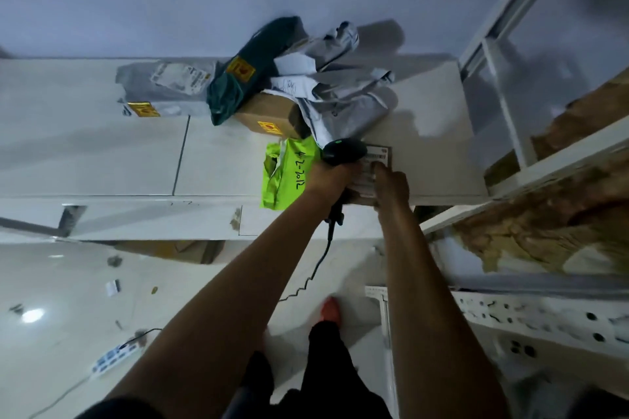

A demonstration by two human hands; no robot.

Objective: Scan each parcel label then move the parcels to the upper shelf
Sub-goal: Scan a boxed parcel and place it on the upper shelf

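**Scanner (343, 150) over parcel label (378, 156) at shelf edge**

Left hand (328, 180) grips the black scanner's handle, with its head just above the label. Right hand (391, 185) has fingers laid on top of the label, pressing and gripping nothing. Parcel (359, 192) sits at the front edge of the white shelf (102, 153), just right of a lime green bag (289, 173). Behind are a brown box (269, 114), a dark green bag (245, 75) lying on it, and crumpled grey bags (343, 99). A flat grey bag (160, 85) lies further left. Coiled cord (316, 269) hangs from the scanner.
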